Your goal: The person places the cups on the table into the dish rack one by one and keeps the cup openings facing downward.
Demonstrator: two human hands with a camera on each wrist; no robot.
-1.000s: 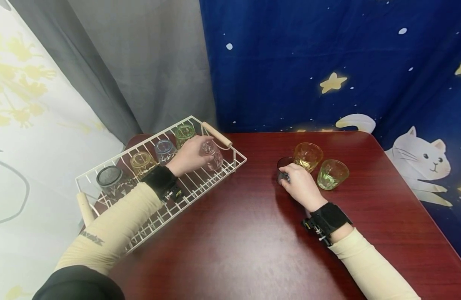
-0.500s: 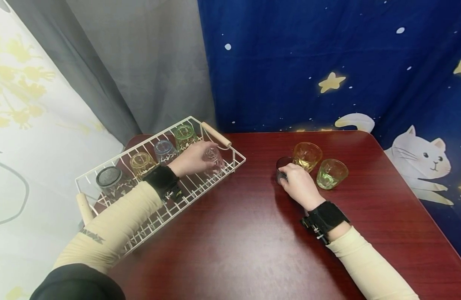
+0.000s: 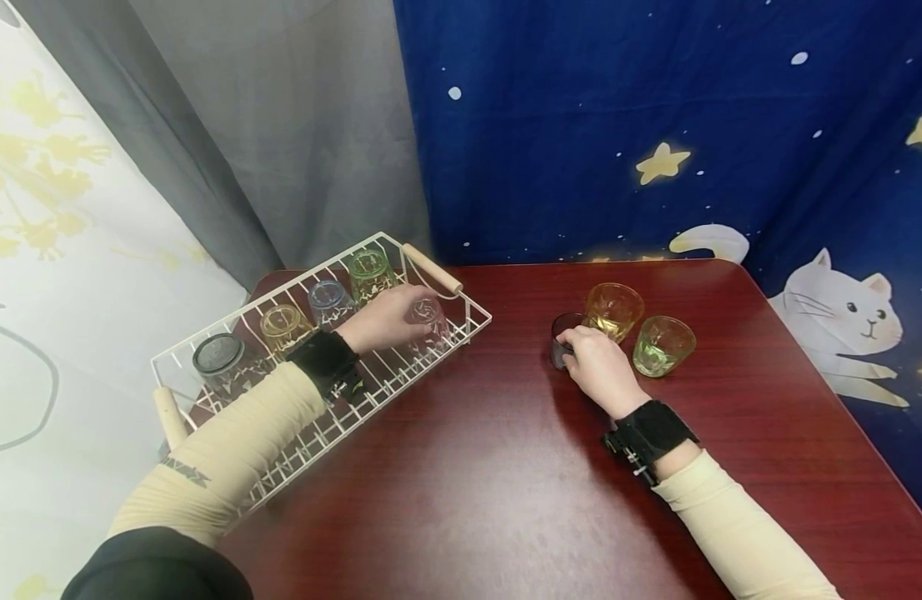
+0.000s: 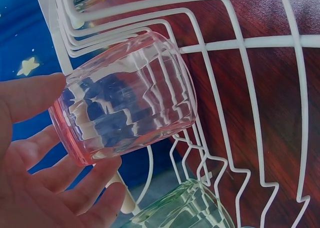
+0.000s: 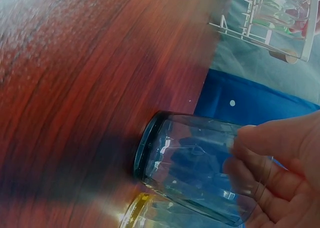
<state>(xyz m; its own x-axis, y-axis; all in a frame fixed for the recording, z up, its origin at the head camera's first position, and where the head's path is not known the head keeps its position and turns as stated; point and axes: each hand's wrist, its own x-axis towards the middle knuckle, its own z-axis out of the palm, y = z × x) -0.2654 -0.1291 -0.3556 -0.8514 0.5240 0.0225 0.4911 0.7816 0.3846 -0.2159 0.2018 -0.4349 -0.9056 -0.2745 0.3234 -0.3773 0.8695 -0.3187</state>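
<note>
My left hand (image 3: pixel 389 318) holds a pink-tinted glass (image 3: pixel 428 321) in the front right corner of the white wire dish rack (image 3: pixel 386 392). In the left wrist view, thumb and fingers lie around the base end of this pink glass (image 4: pixel 130 98), and its mouth faces the rack wires. On the table to the right, my right hand (image 3: pixel 599 369) grips a dark grey-blue glass (image 3: pixel 560 354) by its rim. That glass (image 5: pixel 190 158) stands upright with its thick base on the table, as the right wrist view shows. Thumb and fingertips meet its upper wall.
A yellow glass (image 3: pixel 618 310) and a light green glass (image 3: pixel 665 346) stand upright beside the right hand. Along the rack's back row are upturned glasses: grey (image 3: pixel 222 358), amber (image 3: pixel 283 327), blue (image 3: pixel 329 302) and green (image 3: pixel 369 268). Wooden handles (image 3: pixel 433 267) cap the rack's ends.
The pink glass and left hand have shifted slightly down and right, the glass settling in the rack. My right hand stays at the dark glass, almost still.
</note>
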